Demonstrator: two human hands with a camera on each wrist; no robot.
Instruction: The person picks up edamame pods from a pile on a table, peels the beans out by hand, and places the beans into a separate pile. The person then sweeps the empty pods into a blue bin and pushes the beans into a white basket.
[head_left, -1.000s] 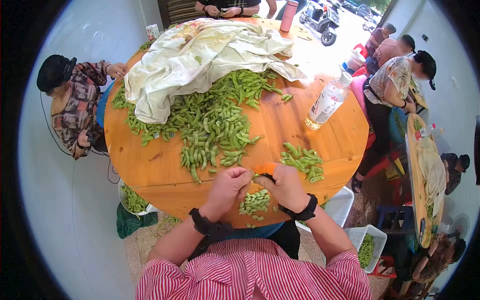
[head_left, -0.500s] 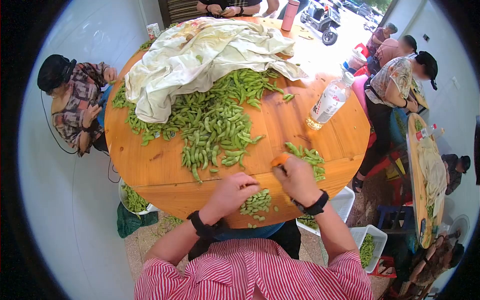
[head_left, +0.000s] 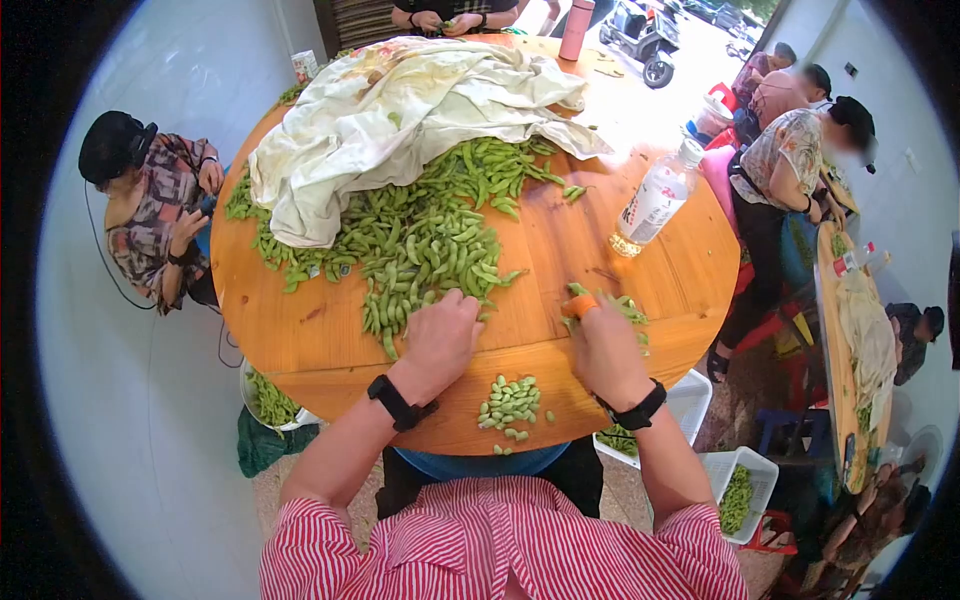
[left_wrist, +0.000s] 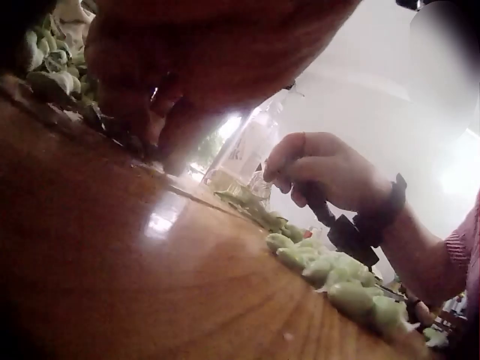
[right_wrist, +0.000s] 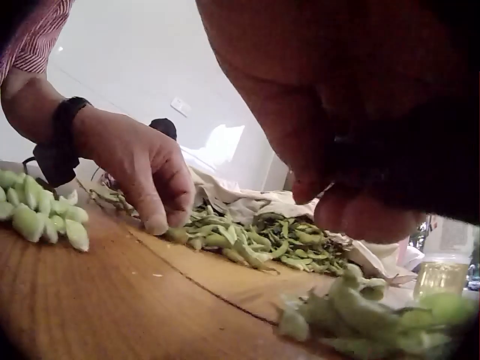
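Note:
In the head view my left hand [head_left: 440, 340] reaches the front edge of a big pile of edamame pods [head_left: 430, 245]. The right wrist view shows its thumb and fingertips right at a pod [right_wrist: 177, 234]; I cannot tell whether they pinch it. My right hand [head_left: 608, 345], fingers loosely curled, is over a small heap of green pods [head_left: 628, 308] on the right. It wears an orange band [head_left: 578, 306] on a finger, and nothing shows in its grasp. Between the hands, near the table edge, lie pale green shelled beans [head_left: 512, 400].
A stained white cloth [head_left: 400, 110] covers the back of the pile on the round wooden table [head_left: 320, 335]. A clear bottle [head_left: 655, 200] stands right, a pink flask [head_left: 576, 30] behind. White baskets [head_left: 738, 495] sit below. Other people sit around this table and another one.
The hands were together over the beans, then parted. My left hand has moved forward and left to the pod pile; my right hand has moved right to the small heap.

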